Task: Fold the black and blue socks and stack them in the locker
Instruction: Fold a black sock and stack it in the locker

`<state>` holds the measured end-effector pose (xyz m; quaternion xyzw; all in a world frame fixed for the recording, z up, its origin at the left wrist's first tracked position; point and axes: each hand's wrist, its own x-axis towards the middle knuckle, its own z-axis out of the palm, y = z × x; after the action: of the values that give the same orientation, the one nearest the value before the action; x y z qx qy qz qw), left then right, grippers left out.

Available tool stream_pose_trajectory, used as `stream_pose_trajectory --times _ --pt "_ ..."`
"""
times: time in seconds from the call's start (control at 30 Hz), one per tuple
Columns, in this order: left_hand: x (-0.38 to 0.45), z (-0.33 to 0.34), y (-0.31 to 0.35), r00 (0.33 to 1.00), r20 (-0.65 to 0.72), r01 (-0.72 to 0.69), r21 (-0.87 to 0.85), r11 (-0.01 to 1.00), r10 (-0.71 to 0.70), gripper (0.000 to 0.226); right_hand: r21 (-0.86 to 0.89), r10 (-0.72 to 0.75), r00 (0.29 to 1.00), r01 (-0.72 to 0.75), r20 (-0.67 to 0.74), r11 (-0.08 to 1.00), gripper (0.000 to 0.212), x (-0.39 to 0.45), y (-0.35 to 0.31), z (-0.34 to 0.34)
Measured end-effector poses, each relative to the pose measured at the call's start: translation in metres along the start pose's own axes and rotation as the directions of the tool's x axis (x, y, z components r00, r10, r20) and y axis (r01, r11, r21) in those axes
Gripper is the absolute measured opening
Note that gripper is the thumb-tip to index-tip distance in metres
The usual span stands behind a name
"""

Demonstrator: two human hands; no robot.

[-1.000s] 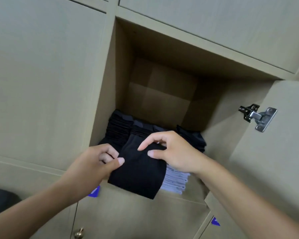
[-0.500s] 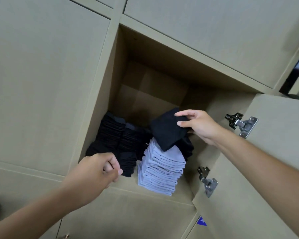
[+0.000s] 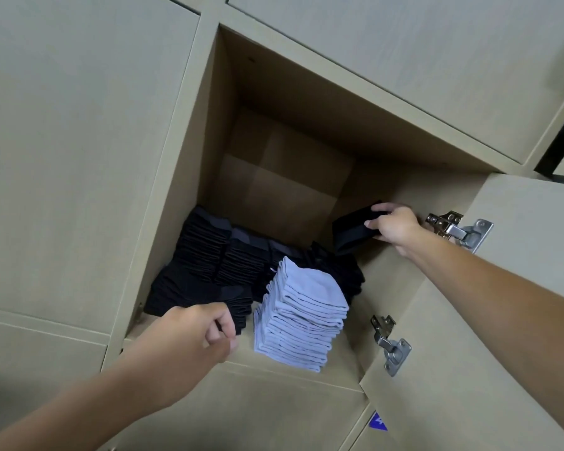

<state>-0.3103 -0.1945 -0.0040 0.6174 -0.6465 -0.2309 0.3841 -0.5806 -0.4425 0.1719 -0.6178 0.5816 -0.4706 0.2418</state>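
The open locker (image 3: pixel 284 187) holds stacks of folded black socks (image 3: pixel 209 258) along its left and back. A tall stack of light blue socks (image 3: pixel 302 315) stands at the front. My right hand (image 3: pixel 394 227) grips a folded black sock (image 3: pixel 354 232) and holds it in the air at the locker's right side, above a low black pile (image 3: pixel 345 275). My left hand (image 3: pixel 196 336) hovers at the locker's front edge with fingers curled and nothing in it.
The locker door (image 3: pixel 489 320) stands open on the right, with two metal hinges (image 3: pixel 458 231) on its inner edge. Closed locker doors (image 3: pixel 79 141) surround the opening. A blue label (image 3: pixel 378 421) sits on the door below.
My right hand has carried the folded black sock from over the blue stack further right and back into the locker. My left hand has stayed at the front edge.
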Motion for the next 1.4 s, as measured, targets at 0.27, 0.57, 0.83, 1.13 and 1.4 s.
stream_pose_trajectory --times 0.27,0.57,0.83,1.13,1.4 --pt "0.007 0.008 -0.005 0.999 0.035 0.006 0.042 0.999 -0.007 0.009 0.204 0.117 0.99 -0.129 0.073 0.97 0.051 0.022 0.014 0.019" --pt "0.012 0.012 -0.014 0.998 0.062 0.006 0.078 0.997 -0.011 0.008 -0.054 0.193 0.976 -0.188 0.105 0.981 0.051 0.044 0.044 0.034" --pt "0.013 0.01 -0.018 0.995 0.098 0.014 0.095 0.995 -0.024 0.006 -0.646 0.068 0.988 0.037 0.137 0.763 0.049 0.053 0.044 0.034" --pt "0.009 0.007 -0.025 0.994 0.105 0.024 0.109 0.994 -0.036 0.005 -0.833 0.062 0.996 0.025 0.071 0.552 0.064 0.05 0.03 0.036" --pt "0.01 0.009 -0.028 0.992 0.122 0.018 0.109 0.994 -0.032 0.004 -0.791 0.029 0.973 0.168 0.228 0.588 0.062 0.04 0.028 0.056"
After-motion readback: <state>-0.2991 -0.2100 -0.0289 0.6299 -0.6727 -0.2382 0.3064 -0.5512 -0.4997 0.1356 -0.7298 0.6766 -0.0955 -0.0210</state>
